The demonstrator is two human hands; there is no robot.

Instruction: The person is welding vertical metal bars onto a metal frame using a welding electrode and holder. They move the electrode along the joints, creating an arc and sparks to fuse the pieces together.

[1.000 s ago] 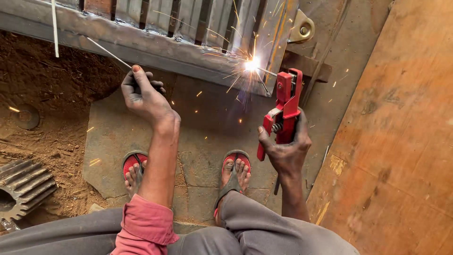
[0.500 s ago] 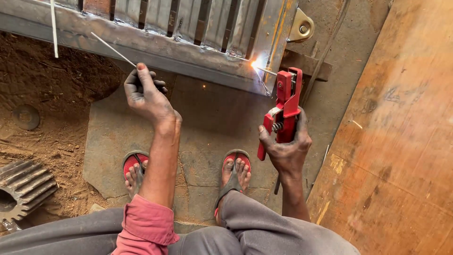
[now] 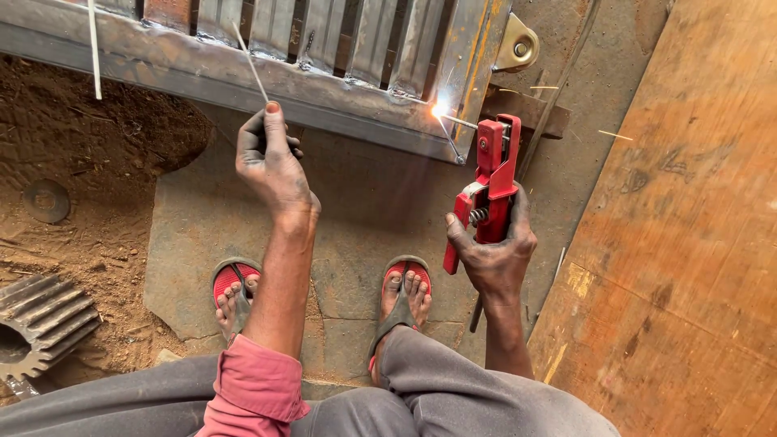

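My right hand (image 3: pixel 498 255) grips a red welding electrode holder (image 3: pixel 490 186), upright, with a short rod reaching to a bright arc spot (image 3: pixel 439 110) at the corner of a grey steel frame (image 3: pixel 243 69). My left hand (image 3: pixel 271 162) is closed around a thin spare welding rod (image 3: pixel 249 61) that points up and left over the frame's lower bar. A few sparks fly to the right of the arc. Both hands are dark with soot. My feet in red sandals rest on a stone slab (image 3: pixel 356 210) below the frame.
A rusty gear wheel (image 3: pixel 36 328) lies on loose soil at the lower left, a small round disc (image 3: pixel 46 200) above it. A large brown wooden board (image 3: pixel 672 226) fills the right side. A metal hinge lug (image 3: pixel 518 47) sticks out at the frame's top corner.
My left hand turned so its rod now points more upright. The spark shower at the frame corner has shrunk to a small glow. The holder stays near the same corner.
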